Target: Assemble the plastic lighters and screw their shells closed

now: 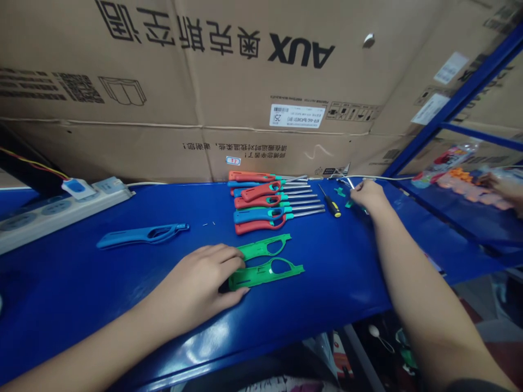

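My left hand (212,277) rests on the left ends of two green plastic shell halves, the upper one (265,247) and the lower one (265,272), with its fingers curled over them. Over at the back right, my right hand (368,193) pinches a thin metal piece (350,184) beside small teal parts (340,191). A screwdriver with a yellow and black handle (335,209) lies left of that hand. Between the hands and further back is a row of red, blue, green and orange lighters, including a red one (259,224), their metal tubes pointing right.
A blue shell (143,236) lies on the blue table (163,201) at the left, near a white power strip (61,209). Cardboard (229,81) stands behind. At the right are a blue metal frame (461,84), a bottle (449,158), orange parts and another person's hand (502,188).
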`<state>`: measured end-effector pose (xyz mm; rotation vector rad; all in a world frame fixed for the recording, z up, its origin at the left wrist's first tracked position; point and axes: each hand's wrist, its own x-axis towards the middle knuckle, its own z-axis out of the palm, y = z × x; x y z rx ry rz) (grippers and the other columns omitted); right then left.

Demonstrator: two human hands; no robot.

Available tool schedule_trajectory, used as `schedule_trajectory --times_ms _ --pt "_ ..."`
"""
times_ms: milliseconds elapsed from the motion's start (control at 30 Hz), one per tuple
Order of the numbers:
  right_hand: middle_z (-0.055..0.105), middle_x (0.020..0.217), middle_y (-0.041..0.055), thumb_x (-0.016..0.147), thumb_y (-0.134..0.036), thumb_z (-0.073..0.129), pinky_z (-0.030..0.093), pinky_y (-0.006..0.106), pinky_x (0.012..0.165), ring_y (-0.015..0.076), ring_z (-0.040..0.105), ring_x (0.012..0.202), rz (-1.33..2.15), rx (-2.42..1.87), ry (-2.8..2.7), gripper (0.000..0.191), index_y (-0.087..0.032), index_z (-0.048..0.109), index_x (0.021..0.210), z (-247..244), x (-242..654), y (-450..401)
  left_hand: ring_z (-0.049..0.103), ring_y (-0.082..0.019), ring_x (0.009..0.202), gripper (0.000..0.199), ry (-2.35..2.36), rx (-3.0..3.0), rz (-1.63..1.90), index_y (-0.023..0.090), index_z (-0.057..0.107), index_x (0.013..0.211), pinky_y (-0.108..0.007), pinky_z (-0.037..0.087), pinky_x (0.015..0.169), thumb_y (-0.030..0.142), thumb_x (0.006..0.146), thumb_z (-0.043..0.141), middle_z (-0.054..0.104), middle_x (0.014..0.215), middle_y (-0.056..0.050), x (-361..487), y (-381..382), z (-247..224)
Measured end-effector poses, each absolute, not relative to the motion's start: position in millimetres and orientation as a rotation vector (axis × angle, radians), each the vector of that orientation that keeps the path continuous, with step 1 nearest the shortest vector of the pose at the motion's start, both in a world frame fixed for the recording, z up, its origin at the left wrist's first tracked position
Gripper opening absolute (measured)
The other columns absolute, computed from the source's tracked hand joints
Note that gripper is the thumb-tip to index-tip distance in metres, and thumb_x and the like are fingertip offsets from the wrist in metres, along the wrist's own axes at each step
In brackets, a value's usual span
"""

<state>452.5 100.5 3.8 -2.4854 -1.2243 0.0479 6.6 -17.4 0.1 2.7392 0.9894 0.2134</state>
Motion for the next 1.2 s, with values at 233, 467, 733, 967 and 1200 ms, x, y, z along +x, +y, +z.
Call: schedule_trajectory --times_ms 233,467,733,967,1200 --pt "0.06 0.074 0.004 0.07 -0.024 0.062 0.047 0.031 0.068 0.0197 0.058 0.071 0.096 -2.0 -1.303 0.012 -0.022 0.051 0.074 27.8 434.8 88.2 0.062 -0.028 0.096 0.018 1.079 2.71 0.113 0.02 0.066 0.098 -0.042 0.051 0.08 0.036 0.09 0.063 0.066 0.101 -0.006 7.6 -17.4 11.6" --pt "0.062 0.078 0.0009 0.083 -0.052 0.062 0.041 0.025 0.054 0.0115 0.048 0.057 0.538 -1.523 -1.671 0.035 -0.021 0.063 0.1 39.8 378.8 63.0 0.062 -0.027 0.091 0.012 1.108 2.687 0.016 0.021 0.065 0.092 -0.038 0.05 0.076 0.029 0.084 0.065 0.063 0.096 -0.005 -8.8 -8.5 20.7" --pt "0.069 0.101 0.0054 0.098 -0.035 0.059 0.051 0.029 0.08 0.0161 0.064 0.09 0.768 -0.993 -2.078 0.02 -0.02 0.067 0.107 27.2 310.1 27.9 0.063 -0.027 0.107 0.043 1.165 2.434 0.393 0.025 0.061 0.127 -0.041 0.051 0.09 0.046 0.09 0.066 0.066 0.117 -0.006 -6.3 -6.7 22.7" --pt "0.067 0.098 0.0025 0.099 -0.025 0.058 0.048 0.023 0.07 0.0116 0.06 0.08 0.72 -0.865 -2.188 0.017 -0.023 0.063 0.115 13.4 288.0 8.8 0.068 -0.02 0.103 0.037 0.968 1.599 0.593 0.02 0.064 0.123 -0.034 0.055 0.09 0.042 0.094 0.057 0.073 0.112 -0.006 7.7 -10.5 15.1" --pt "0.061 0.088 -0.0017 0.098 -0.02 0.059 0.043 0.017 0.058 0.007 0.053 0.068 0.716 -0.816 -2.208 0.016 -0.024 0.059 0.113 13.9 280.8 1.3 0.069 -0.02 0.099 0.037 1.057 1.547 0.651 0.021 0.068 0.119 -0.032 0.055 0.09 0.046 0.095 0.057 0.075 0.107 -0.006 9.4 -7.1 9.7"
